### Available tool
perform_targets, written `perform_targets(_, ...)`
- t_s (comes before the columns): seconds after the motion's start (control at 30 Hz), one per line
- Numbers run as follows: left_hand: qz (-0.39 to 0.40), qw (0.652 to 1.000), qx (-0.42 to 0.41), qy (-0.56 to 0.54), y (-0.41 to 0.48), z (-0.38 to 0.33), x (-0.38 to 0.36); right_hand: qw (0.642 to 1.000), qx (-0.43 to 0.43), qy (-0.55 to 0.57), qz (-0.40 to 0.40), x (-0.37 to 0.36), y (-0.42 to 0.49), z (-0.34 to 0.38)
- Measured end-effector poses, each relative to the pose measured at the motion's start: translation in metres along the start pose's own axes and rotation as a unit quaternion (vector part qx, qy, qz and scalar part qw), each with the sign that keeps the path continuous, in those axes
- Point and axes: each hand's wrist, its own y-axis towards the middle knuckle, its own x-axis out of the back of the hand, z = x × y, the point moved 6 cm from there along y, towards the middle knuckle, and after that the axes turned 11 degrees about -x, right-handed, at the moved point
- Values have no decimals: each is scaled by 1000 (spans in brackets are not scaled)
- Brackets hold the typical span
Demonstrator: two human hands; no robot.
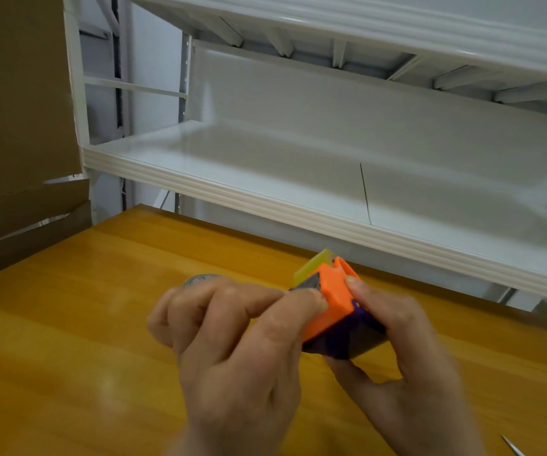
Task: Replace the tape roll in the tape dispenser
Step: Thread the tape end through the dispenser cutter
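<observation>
A small tape dispenser [333, 299] with an orange top, purple base and a yellow flap at its far end is held above the wooden table [68, 340]. My right hand [407, 366] grips it from the right and underneath. My left hand [232, 343] pinches its grey metal cutter end with thumb and forefinger. A clear tape roll [201, 278] lies on the table just behind my left hand, mostly hidden by the fingers.
A white metal shelf [265, 205] overhangs the table's far edge. Brown cardboard boxes [19, 126] stand at the left. A thin metal tip [512, 444] shows at the bottom right corner of the table.
</observation>
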Motion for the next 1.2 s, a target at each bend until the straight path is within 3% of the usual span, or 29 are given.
perform_targets(0.17,38,998,48,-31,-7,18,-7,998,3,-16,57,2,3,10)
perform_targets(0.3,52,986,127,-92,-10,30,-10,994,-52,22,97,8,7,22)
perform_targets(0.57,97,944,291,-118,-26,53,-22,986,-59,-83,134,20,14,28)
perform_targets(0.63,99,910,374,-150,-33,61,-26,978,-74,-103,163,18,15,27)
perform_targets(0.77,95,782,559,-258,-52,76,-37,964,-96,-98,227,12,18,26)
perform_targets(0.87,107,731,616,-275,-61,84,-39,960,-129,-45,244,12,21,23)
perform_targets(0.97,114,732,619,-259,-63,88,-39,956,-151,-3,252,13,24,19)
perform_targets(1.1,147,767,585,-219,-66,90,-42,945,-168,5,281,14,32,16)
perform_targets(1.2,174,757,593,-212,-75,92,-48,936,-181,-5,302,13,38,12)
